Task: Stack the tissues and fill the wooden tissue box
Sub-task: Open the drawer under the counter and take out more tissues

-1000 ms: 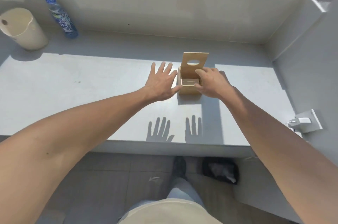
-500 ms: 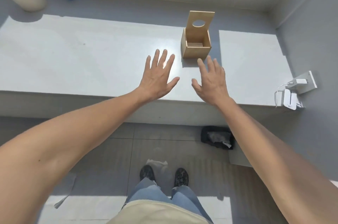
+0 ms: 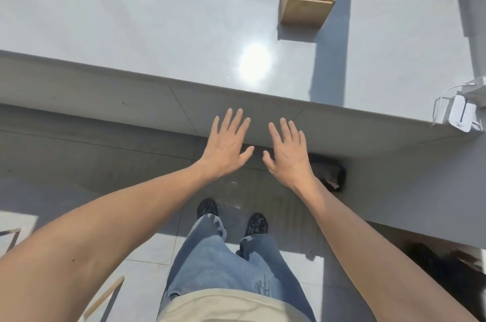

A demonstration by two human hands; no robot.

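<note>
Both hands, left hand (image 3: 227, 145) and right hand (image 3: 288, 153), spread flat and empty, well short of the square wooden tissue box (image 3: 306, 7).

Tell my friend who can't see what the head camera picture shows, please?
Two bare hands, the left hand and right hand, hover open and empty, fingers spread, in front of a grey ledge. A wooden tissue box stands on the ledge beyond them with its lid up, untouched. Below are jeans and black shoes on a tiled floor.

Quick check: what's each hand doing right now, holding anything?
Left hand: open, fingers spread, holding nothing.
Right hand: open, fingers spread, holding nothing.
</note>
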